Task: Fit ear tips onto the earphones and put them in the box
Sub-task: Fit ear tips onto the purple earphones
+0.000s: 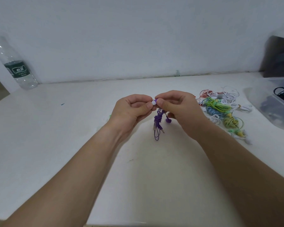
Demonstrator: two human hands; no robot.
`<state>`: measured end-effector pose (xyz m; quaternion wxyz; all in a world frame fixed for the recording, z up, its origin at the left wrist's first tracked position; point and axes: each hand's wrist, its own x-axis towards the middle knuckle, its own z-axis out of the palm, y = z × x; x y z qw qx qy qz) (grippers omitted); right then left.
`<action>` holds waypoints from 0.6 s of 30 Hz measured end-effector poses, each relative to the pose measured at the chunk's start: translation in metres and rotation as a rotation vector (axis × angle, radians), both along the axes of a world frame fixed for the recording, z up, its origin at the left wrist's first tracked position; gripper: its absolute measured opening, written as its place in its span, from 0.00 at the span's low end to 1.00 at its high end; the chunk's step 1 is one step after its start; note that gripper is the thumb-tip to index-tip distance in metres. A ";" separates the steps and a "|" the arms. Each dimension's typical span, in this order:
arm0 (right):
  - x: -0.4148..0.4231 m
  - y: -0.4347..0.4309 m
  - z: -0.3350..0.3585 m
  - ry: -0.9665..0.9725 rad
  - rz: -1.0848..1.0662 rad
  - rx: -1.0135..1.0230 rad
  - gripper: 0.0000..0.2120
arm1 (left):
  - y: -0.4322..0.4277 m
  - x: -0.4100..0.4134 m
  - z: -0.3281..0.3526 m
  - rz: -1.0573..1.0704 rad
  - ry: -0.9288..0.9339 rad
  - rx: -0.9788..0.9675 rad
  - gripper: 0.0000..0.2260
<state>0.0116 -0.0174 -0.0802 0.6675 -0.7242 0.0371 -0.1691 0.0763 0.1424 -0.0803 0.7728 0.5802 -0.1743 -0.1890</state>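
white table, bearing a clear box at its right edge and a heap of bundled earphones just beside it. over mid-table, the right hand pinches one bud of the purple earphones, cord dangling; the left hand pinches a white ear tip against it. advice: push squarely, twisting slightly, until seated.

White ear tip touching purple earphones, their coiled cord dangling; clear box at right
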 end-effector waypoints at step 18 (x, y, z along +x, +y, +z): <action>-0.002 0.000 0.003 -0.018 0.009 -0.036 0.03 | 0.000 0.000 0.000 -0.022 -0.036 -0.008 0.05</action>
